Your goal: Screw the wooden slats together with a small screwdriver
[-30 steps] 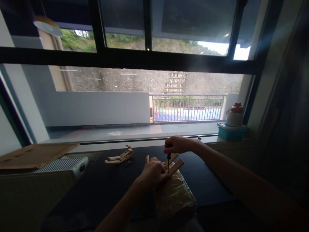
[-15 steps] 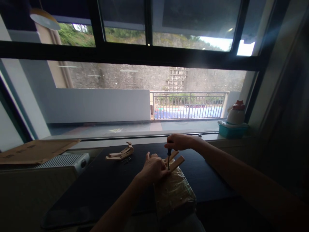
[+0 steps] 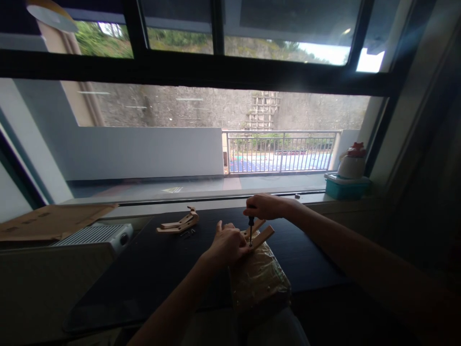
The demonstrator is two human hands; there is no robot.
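Upright in my right hand [image 3: 264, 206] is a screwdriver [image 3: 251, 228] with a dark handle, my fingers closed round its top. Its tip meets a small screw in a wooden piece [image 3: 262, 236] with two slanting bars. My left hand [image 3: 229, 245] grips the near left end of that piece, and part of the wood is hidden under the fingers. Beneath it lies a long block wrapped in shiny tape or film [image 3: 261, 276]. To the left, a similar pair of joined wooden pieces [image 3: 180, 223] rests beside several loose screws [image 3: 188, 233].
The dark table [image 3: 144, 283] stands against a windowsill. A teal box [image 3: 347, 186] with a white and red jug-like object [image 3: 352, 163] on it sits at the right. Flattened cardboard [image 3: 54, 221] lies over a white radiator [image 3: 97, 235] at the left.
The view has shifted slightly, so the scene sits a little higher. My right hand still holds the screwdriver upright on the screw, and my left hand keeps its hold on the wooden piece.
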